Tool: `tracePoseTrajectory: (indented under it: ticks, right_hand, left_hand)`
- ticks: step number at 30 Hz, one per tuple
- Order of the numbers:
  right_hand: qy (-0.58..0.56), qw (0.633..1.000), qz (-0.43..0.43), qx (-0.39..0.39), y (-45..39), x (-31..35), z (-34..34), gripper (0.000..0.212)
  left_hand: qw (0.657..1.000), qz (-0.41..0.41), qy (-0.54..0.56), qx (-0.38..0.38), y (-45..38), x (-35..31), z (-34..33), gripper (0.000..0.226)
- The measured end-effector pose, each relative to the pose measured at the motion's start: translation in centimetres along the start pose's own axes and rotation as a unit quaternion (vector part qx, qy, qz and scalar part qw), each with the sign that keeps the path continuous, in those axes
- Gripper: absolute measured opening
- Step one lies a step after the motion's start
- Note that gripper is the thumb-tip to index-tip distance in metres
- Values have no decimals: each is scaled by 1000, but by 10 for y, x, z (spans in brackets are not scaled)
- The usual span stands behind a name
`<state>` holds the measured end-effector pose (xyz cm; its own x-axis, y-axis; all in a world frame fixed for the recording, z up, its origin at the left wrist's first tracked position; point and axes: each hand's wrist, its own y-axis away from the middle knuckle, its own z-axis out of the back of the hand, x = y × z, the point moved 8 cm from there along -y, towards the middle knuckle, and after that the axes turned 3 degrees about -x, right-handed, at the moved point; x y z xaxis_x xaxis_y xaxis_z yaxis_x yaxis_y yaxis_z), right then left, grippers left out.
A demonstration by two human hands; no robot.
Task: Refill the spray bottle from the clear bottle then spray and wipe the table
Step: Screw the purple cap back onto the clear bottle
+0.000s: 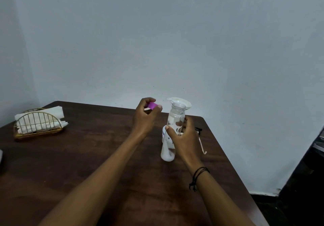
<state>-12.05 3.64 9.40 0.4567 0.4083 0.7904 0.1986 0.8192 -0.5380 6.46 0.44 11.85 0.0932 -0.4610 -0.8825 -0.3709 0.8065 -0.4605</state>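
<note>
Dim, flat indoor light; soft focus, wide-angle edge bending.

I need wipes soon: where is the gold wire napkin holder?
In the head view, the gold wire napkin holder sits at the far left of the dark wooden table, near the wall corner.

Nothing here can be read. The clear plastic bottle [175,120] carries pale printed shapes on its side, but they form no letters that can be made out. The white bottle [166,148] just beside it shows a thin strip of blue print near its shoulder, too small and blurred to tell.
</note>
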Motion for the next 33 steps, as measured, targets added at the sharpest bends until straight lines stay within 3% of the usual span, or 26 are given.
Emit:
tracePoseTrajectory:
  ticks: [3,5,10,13,21,28,33]
  right_hand:
    - [-21,1000,-3,6,0,2,-9,61]
    - [-27,1000,-4,15,-1,2,-16,63]
    - [-37,999,8,29,1,6,-24,59]
    - [-50,998,12,27,0,8,-23,56]
    - [-79,996,11,50,-3,5,-26,49]
    - [-69,997,5,39,0,9,-30,49]
    - [-52,999,6,12,1,6,-27,50]
  left_hand:
    - [994,-17,102,-32,-2,-13,-2,24]
    - [993,-38,114,-15,0,-20,-9,25]
    - [992,-106,23,66,10,-23,-26,33]
    - [982,-133,-29,127,8,-31,-32,26]
    - [958,-90,-22,271,0,-31,-34,16]
    - [972,-186,-82,120,3,-35,-27,26]
    - [975,-200,-67,72,11,-33,-28,25]
